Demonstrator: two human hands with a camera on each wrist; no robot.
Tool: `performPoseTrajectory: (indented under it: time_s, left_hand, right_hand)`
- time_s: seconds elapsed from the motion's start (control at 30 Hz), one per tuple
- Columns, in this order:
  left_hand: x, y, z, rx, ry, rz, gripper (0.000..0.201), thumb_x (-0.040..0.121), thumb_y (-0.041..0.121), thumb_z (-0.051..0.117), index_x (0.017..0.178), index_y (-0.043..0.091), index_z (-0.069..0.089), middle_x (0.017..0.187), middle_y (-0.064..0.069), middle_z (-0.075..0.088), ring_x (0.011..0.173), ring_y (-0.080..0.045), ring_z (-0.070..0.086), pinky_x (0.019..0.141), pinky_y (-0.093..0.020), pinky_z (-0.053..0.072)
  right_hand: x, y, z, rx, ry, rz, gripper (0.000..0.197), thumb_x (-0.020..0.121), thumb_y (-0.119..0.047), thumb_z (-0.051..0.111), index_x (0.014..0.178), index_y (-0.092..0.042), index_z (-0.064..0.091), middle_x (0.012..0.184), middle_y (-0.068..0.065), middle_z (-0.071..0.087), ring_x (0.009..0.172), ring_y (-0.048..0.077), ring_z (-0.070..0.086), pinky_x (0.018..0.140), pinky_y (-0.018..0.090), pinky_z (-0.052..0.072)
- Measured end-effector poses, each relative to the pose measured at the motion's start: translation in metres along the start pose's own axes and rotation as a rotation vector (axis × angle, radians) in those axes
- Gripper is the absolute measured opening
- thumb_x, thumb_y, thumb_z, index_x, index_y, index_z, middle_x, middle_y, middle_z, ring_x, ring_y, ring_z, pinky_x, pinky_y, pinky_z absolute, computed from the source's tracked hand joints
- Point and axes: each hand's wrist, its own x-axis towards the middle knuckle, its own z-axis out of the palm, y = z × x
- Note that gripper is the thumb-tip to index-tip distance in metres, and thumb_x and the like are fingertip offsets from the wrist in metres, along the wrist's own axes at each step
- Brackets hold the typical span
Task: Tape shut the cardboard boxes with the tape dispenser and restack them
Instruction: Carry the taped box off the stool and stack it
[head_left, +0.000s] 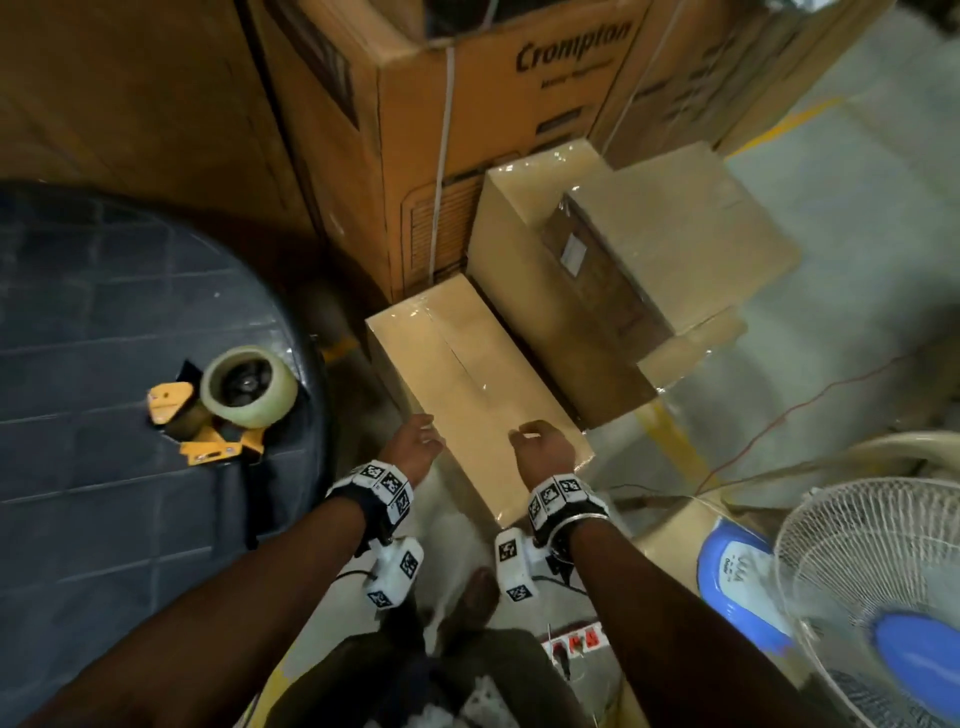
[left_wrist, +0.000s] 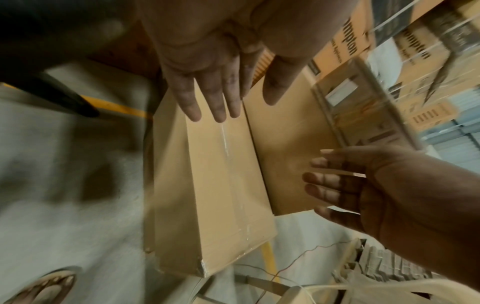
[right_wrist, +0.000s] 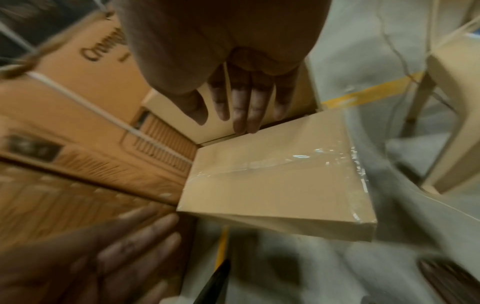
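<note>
Concrete floor (head_left: 857, 171), taped box (head_left: 467, 384) beneath 2 spread grips, left hand (head_left: 415, 447), right hand (head_left: 543, 447); fan (head_left: 878, 587) rightward.

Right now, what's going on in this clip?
A person is reaching both open hands, left hand and right hand, toward a long cardboard box on the floor, already taped along its seam. Neither hand grips it yet. The tape dispenser sits unused on the dark table to the left. More taped boxes are stacked behind.
</note>
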Motion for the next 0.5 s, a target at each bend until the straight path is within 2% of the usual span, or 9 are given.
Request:
performPoseTrajectory:
  time_s: [0.1, 0.2, 0.3, 0.4, 0.43, 0.5]
  left_hand:
    - [-0.024, 0.006, -0.021, -0.042, 0.046, 0.057, 0.037, 0.092, -0.002, 0.06, 0.128, 0.003, 0.055, 0.121, -0.012, 0.063, 0.109, -0.026, 0.059, 0.094, -0.027, 0.043]
    - [-0.047, 0.004, -0.042, -0.021, 0.14, 0.104, 0.032, 0.093, 0.005, 0.062, 0.124, 0.012, 0.058, 0.107, -0.007, 0.064, 0.102, -0.02, 0.059, 0.085, -0.023, 0.04]
    - [-0.068, 0.001, -0.06, -0.082, 0.224, 0.149, 0.033, 0.092, 0.003, 0.062, 0.125, 0.006, 0.057, 0.105, -0.012, 0.065, 0.103, -0.026, 0.061, 0.084, -0.024, 0.042]
    - [-0.093, -0.006, -0.08, -0.146, 0.321, 0.157, 0.033, 0.093, -0.003, 0.059, 0.126, -0.002, 0.054, 0.104, -0.011, 0.059, 0.099, -0.021, 0.055, 0.074, -0.019, 0.047]
    - [-0.104, -0.01, -0.087, -0.17, 0.348, 0.162, 0.033, 0.092, -0.003, 0.06, 0.125, 0.0, 0.055, 0.105, -0.011, 0.06, 0.1, -0.021, 0.055, 0.082, -0.02, 0.05]
    - [-0.125, -0.024, -0.104, -0.175, 0.403, 0.163, 0.033, 0.091, 0.0, 0.063, 0.123, 0.005, 0.057, 0.107, -0.012, 0.065, 0.101, -0.022, 0.058, 0.102, -0.037, 0.047]
  right_hand:
    - [-0.03, -0.021, 0.006, -0.058, -0.023, -0.112, 0.026, 0.099, -0.028, 0.067, 0.118, -0.011, 0.072, 0.111, 0.013, 0.074, 0.109, 0.028, 0.066, 0.079, 0.02, 0.037]
    - [-0.054, -0.039, 0.014, -0.114, -0.056, -0.236, 0.023, 0.098, -0.028, 0.067, 0.113, -0.012, 0.073, 0.091, 0.008, 0.073, 0.101, 0.026, 0.068, 0.083, 0.022, 0.045]
    - [-0.072, -0.053, 0.025, -0.164, -0.104, -0.355, 0.024, 0.097, -0.028, 0.067, 0.114, -0.012, 0.074, 0.098, 0.009, 0.076, 0.099, 0.025, 0.069, 0.087, 0.026, 0.05]
    - [-0.093, -0.065, 0.037, -0.201, -0.169, -0.453, 0.023, 0.096, -0.029, 0.067, 0.113, -0.015, 0.075, 0.106, 0.012, 0.077, 0.103, 0.03, 0.07, 0.082, 0.023, 0.046]
    - [-0.1, -0.068, 0.042, -0.207, -0.192, -0.487, 0.024, 0.097, -0.029, 0.067, 0.114, -0.014, 0.075, 0.109, 0.013, 0.076, 0.106, 0.03, 0.069, 0.085, 0.024, 0.047]
    - [-0.118, -0.074, 0.054, -0.209, -0.24, -0.552, 0.025, 0.097, -0.029, 0.068, 0.114, -0.013, 0.076, 0.114, 0.013, 0.075, 0.11, 0.031, 0.067, 0.093, 0.027, 0.048]
